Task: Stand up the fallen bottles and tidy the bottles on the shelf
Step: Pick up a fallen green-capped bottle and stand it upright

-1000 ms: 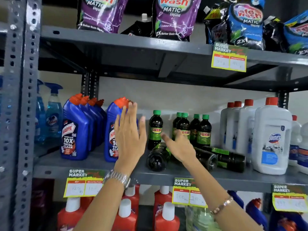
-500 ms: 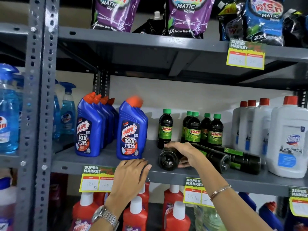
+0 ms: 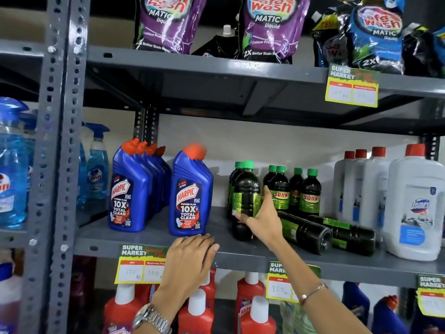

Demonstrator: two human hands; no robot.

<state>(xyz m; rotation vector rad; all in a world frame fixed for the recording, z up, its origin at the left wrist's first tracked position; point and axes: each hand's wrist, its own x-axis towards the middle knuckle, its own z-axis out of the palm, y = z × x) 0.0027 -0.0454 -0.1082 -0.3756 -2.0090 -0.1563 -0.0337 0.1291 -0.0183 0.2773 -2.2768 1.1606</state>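
Grey metal shelf (image 3: 149, 239) is carrying a rigid, smooth Sunny bottle (image 3: 245, 201), which the right hand (image 3: 261, 221) is gripping mid-body; left hand (image 3: 190, 259) is resting empty.

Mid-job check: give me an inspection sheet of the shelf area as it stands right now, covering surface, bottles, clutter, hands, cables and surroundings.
Surface: grey metal middle shelf, bare patches at its front.
Job's things: dark green-capped bottle upright, label turned sideways; two dark bottles lying on their sides; more dark green-capped bottles standing behind.
Clutter: blue Harpic bottles with orange caps and white red-capped Domex bottles, all upright.
Grippers: right hand around the upright bottle; left hand resting on the shelf edge.
Cables: nothing seen.
Surroundings: detergent pouches on the upper shelf, yellow price tags, red bottles below, blue spray bottles at left.
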